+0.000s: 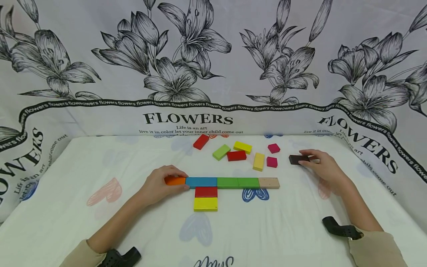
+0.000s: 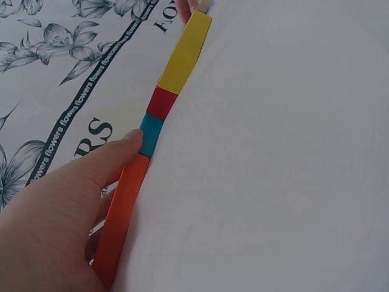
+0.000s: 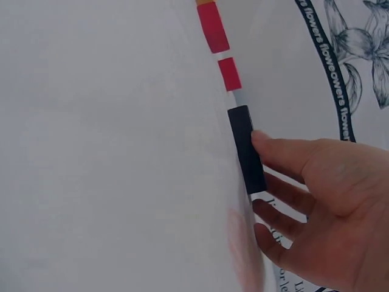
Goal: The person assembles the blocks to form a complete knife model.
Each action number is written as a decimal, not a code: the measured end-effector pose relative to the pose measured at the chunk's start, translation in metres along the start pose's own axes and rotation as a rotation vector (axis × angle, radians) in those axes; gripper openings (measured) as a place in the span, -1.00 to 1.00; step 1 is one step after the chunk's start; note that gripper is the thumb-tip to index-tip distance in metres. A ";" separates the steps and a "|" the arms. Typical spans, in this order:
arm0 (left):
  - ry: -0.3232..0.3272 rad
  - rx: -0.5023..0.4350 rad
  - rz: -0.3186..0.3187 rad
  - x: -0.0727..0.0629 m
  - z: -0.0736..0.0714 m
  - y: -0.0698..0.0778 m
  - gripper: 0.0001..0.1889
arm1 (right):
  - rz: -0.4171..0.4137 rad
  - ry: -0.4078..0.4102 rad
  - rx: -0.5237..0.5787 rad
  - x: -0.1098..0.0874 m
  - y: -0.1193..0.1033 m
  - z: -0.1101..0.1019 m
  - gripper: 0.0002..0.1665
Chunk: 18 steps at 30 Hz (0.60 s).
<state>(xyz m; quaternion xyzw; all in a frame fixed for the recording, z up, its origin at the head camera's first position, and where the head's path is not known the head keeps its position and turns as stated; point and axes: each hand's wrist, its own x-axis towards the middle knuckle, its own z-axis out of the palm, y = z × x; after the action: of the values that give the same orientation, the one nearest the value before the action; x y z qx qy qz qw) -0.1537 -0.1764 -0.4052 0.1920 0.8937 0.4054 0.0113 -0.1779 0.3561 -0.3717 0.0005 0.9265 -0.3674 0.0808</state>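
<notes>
In the head view a row of blocks lies on the white cloth: an orange block [image 1: 175,181] at the left end, then a blue block [image 1: 201,182], green blocks [image 1: 238,183] and a beige block [image 1: 269,183]. Below the blue one sit a red block [image 1: 205,191] and a yellow block [image 1: 205,204], edge to edge. My left hand [image 1: 163,185] grips the orange block; its thumb touches the blue block [image 2: 152,135] in the left wrist view. Off to the right, my right hand [image 1: 323,165] pinches a black block [image 3: 246,149] between thumb and fingers.
Behind the row lie loose blocks: a red block [image 1: 201,142], a light green block [image 1: 221,152], another red block [image 1: 237,155], a yellow block [image 1: 242,147], a pale yellow block [image 1: 258,161] and two small crimson blocks [image 1: 274,148]. A flower-printed cloth [image 1: 277,66] rises at the back.
</notes>
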 end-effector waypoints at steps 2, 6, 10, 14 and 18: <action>0.000 0.002 -0.001 0.000 0.000 0.000 -0.73 | 0.000 0.002 -0.005 0.001 0.001 0.000 -0.27; -0.001 0.001 -0.004 -0.001 0.000 0.001 -0.73 | 0.000 0.005 0.002 0.001 0.002 0.000 -0.31; -0.001 -0.002 -0.001 -0.001 0.000 0.001 -0.73 | -0.009 0.013 0.001 0.001 0.002 0.001 -0.35; 0.001 -0.004 0.006 0.000 0.000 0.000 -0.73 | -0.031 0.027 -0.022 0.001 0.001 0.001 -0.36; 0.002 -0.004 0.005 0.000 0.000 -0.001 -0.73 | -0.074 0.047 -0.071 0.003 -0.003 0.001 -0.39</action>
<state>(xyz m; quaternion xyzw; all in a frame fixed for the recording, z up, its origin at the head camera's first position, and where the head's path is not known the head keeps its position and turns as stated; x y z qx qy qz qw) -0.1540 -0.1767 -0.4063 0.1939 0.8924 0.4074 0.0096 -0.1807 0.3528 -0.3704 -0.0280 0.9400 -0.3371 0.0455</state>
